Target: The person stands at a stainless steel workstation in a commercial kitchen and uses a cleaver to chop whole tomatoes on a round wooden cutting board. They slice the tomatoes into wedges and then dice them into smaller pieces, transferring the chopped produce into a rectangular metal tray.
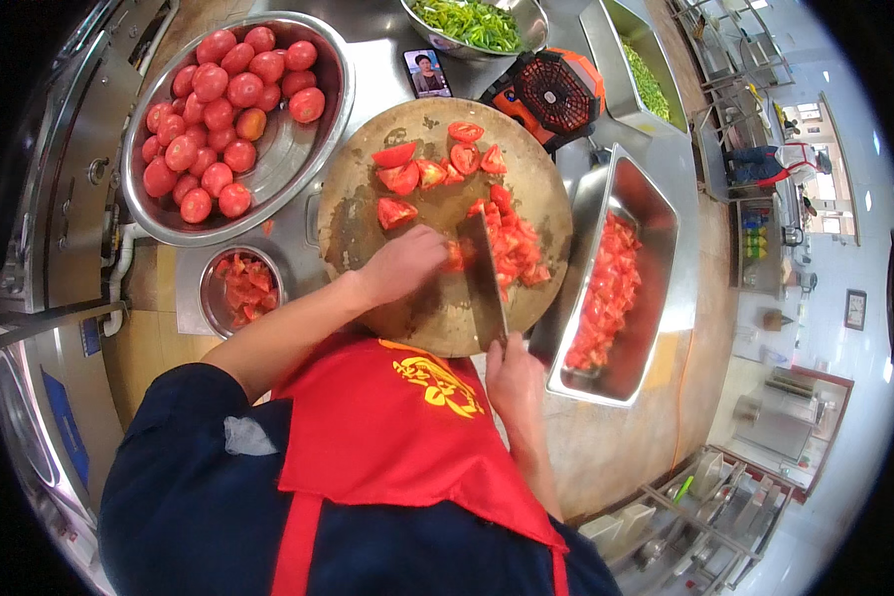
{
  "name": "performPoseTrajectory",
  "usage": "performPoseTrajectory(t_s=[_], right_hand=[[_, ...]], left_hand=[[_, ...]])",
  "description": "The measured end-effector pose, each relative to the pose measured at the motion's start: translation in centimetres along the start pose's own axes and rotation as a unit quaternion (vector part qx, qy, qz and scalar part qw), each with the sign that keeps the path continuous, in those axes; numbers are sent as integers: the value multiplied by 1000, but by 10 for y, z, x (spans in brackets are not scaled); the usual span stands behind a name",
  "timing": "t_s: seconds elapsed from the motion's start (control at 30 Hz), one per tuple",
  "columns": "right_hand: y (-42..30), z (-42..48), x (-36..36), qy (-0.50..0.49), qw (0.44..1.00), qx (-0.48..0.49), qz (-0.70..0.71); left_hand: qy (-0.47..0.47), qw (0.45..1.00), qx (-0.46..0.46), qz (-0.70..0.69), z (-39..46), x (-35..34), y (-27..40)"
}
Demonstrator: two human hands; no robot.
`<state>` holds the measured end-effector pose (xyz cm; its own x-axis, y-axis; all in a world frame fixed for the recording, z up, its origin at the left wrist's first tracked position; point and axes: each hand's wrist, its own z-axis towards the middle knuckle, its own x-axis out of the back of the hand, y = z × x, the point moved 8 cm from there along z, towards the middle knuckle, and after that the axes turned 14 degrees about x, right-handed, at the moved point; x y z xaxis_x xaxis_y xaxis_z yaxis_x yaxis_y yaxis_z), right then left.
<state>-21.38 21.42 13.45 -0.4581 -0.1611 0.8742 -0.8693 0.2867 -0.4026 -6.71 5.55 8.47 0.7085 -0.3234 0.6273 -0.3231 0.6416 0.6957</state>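
My right hand (515,372) grips the handle of a cleaver (484,276), its blade upright on a round wooden chopping board (432,328). To the left of the blade, the fingertips of my left hand (408,261) are bent against a small piece of tomato (454,255). A heap of chopped tomato (515,242) lies just right of the blade. Larger tomato wedges (398,179) are spread over the far half of the board, and one wedge (396,213) sits near my left knuckles.
At the left stands a large steel basin (290,141) of whole tomatoes, with a small bowl (207,294) of tomato scraps below it. A deep steel pan (659,246) holds chopped tomato at the right. Behind the board are a phone (426,73), an orange fan (551,93) and greens (469,22).
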Motion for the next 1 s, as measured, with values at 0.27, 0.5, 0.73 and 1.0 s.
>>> performPoseTrajectory(t_s=[0.27,0.5,0.73,1.0], right_hand=[[11,-1,-24,-52,999,-10,-11],[13,0,-47,-61,998,10,3],[8,-17,-23,-18,999,13,44],[19,-9,-43,-7,999,27,45]], left_hand=[[15,1000,-6,-10,-2,3,-1],[7,999,27,-41,-18,-3,-2],[146,980,124,46,-19,49,-29],[37,964,257,-63,-12,52,-66]])
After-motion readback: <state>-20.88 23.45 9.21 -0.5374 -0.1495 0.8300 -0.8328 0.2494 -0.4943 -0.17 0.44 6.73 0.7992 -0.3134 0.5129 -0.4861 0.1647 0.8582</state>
